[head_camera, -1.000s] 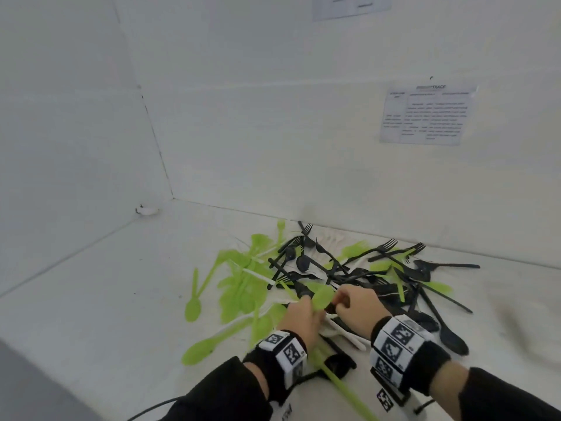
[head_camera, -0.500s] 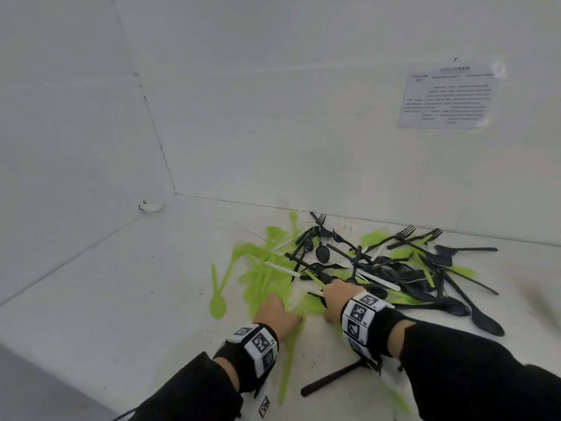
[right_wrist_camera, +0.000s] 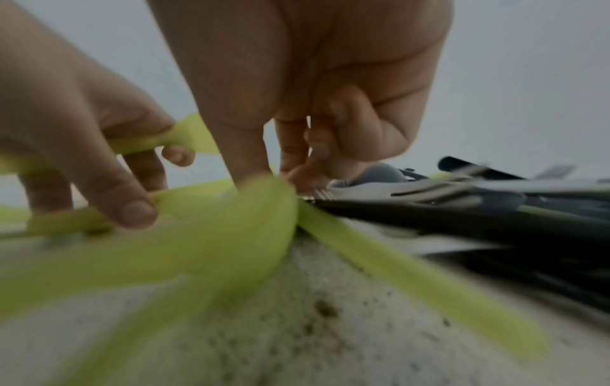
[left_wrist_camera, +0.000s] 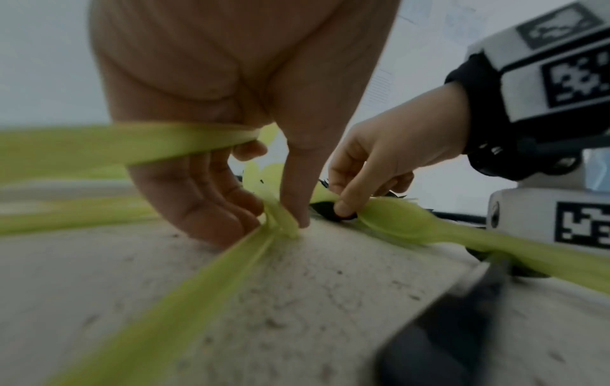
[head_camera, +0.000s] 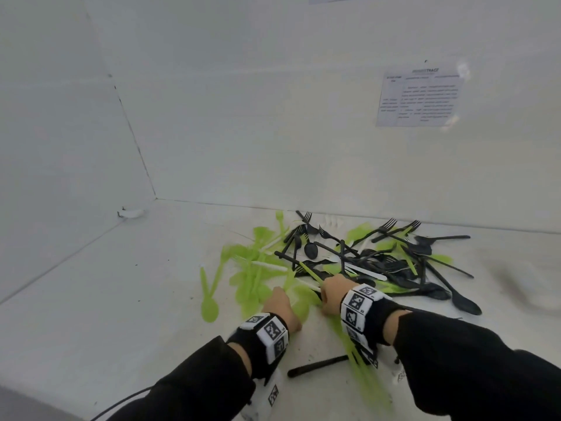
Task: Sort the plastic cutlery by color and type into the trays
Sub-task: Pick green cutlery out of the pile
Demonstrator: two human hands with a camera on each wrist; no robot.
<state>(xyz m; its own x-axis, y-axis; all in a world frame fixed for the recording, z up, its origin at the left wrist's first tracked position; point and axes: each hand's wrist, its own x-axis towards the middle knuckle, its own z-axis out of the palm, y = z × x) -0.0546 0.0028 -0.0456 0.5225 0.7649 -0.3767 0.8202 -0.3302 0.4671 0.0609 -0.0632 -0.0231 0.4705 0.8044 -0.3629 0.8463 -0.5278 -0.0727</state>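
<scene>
step in hand, as judged: pulling green pieces out of the mixed heap; no trays are in view. at left, loose green spoons (head_camera: 209, 305) lie flat on the speckled white bench (head_camera: 91, 299). the left hand (head_camera: 280, 308) has its grip curled round thin green handles (left_wrist_camera: 132, 146), fingertips on the bench. the right hand (head_camera: 332, 294) pinches a green spoon (left_wrist_camera: 393, 222) at its bowl. at right, glossy black forks and spoons (head_camera: 394, 256) lie tangled with white ones. next move calls for lifting the slim, flexible green pieces clear without dragging black ones along.
</scene>
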